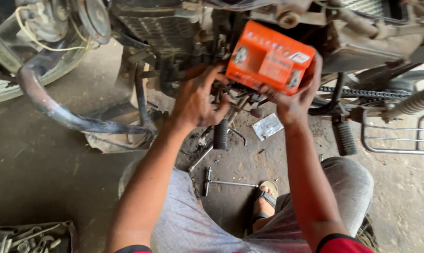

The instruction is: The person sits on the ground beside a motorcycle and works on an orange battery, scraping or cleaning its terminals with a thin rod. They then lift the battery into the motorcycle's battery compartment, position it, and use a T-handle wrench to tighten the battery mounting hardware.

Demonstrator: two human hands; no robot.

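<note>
An orange cardboard box (267,57) with pale printing is held up in front of the motorcycle's engine (170,33). My right hand (294,98) grips it from below and along its right side, fingers wrapped around the edge. My left hand (198,96) is open with fingers spread, reaching toward the box's lower left corner and the engine parts behind it, touching or nearly touching the box. A black rubber footpeg (220,134) sits just below my left hand.
A rusty exhaust pipe (48,105) curves along the left. The drive chain (366,93), a second footpeg (345,138) and a wire rack (399,133) lie at right. A T-handle wrench (221,182) and a clear plastic packet (267,125) lie on the concrete floor. A tray of tools (29,236) is at bottom left.
</note>
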